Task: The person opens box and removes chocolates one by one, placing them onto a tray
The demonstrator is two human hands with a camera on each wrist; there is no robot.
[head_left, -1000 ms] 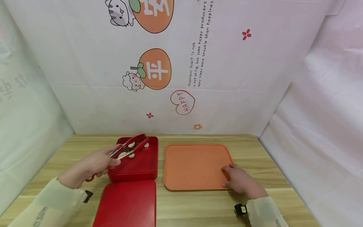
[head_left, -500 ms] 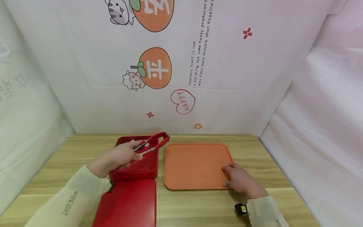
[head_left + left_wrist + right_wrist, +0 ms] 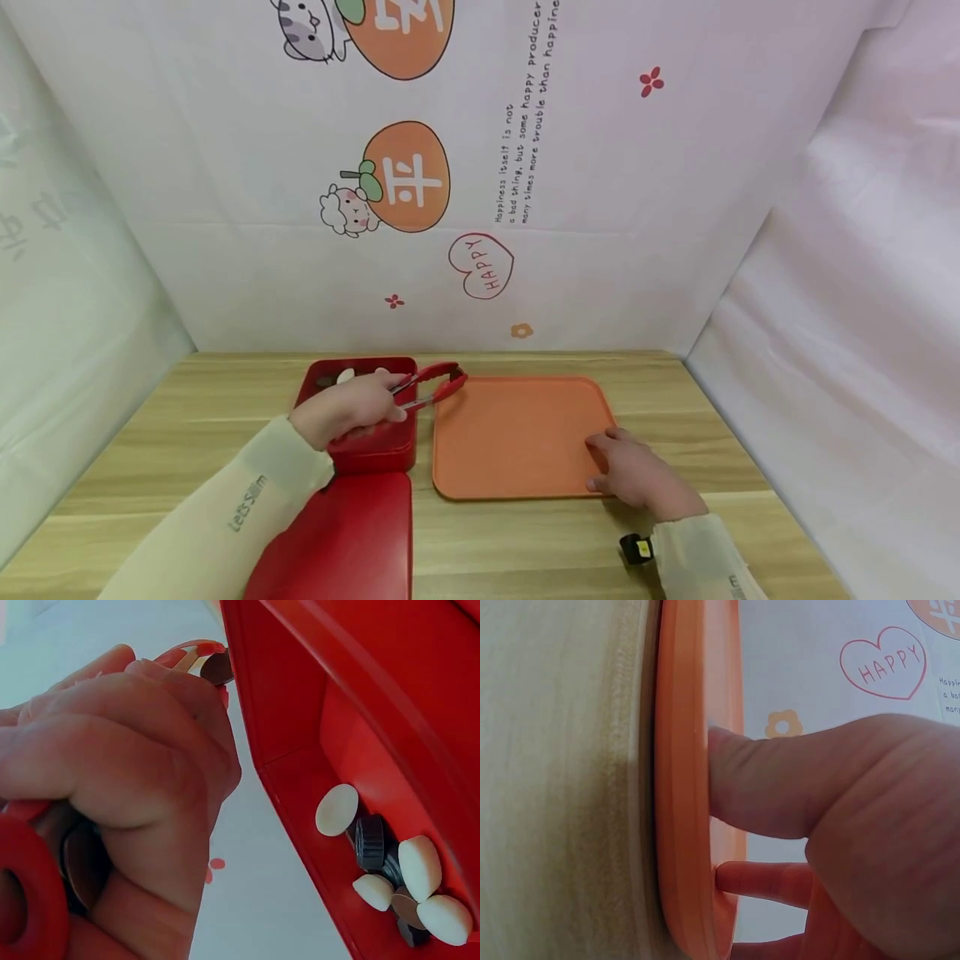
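**Red tongs over the seam between box and tray**

Red silicone tongs (image 3: 431,386) sit in our left hand (image 3: 352,408), fingers curled round the handles; the tips point right, just across the near-left edge of the orange tray (image 3: 517,433). Our right hand (image 3: 633,475) rests on the tray's near right corner, fingers fairly straight and lying over the rim, as the right wrist view shows (image 3: 780,795).

We judge the step in hand to be the carry from the red box (image 3: 367,442) toward the tray. In the left wrist view something dark and rounded sits between the tong arms (image 3: 216,667), but we cannot tell whether it is a carried piece or part of the tongs. From the head view the tips look close together, and nothing can be made out between them.

The box holds white oval pieces (image 3: 337,810) and darker, ridged ones (image 3: 370,841), gathered in one corner. Its red lid (image 3: 337,537) lies on the wooden table (image 3: 187,417), touching the box's near side.

The next move, as we see it, calls for bringing the tips further over the tray's bare floor and easing the squeeze low down, so a rounded piece does not roll; the right hand steadies the tray.

Much is hidden: our left hand covers most of the box's inside from the head camera, the lid is cut off at the bottom edge, and the wrist views are too close to show the tong tips.
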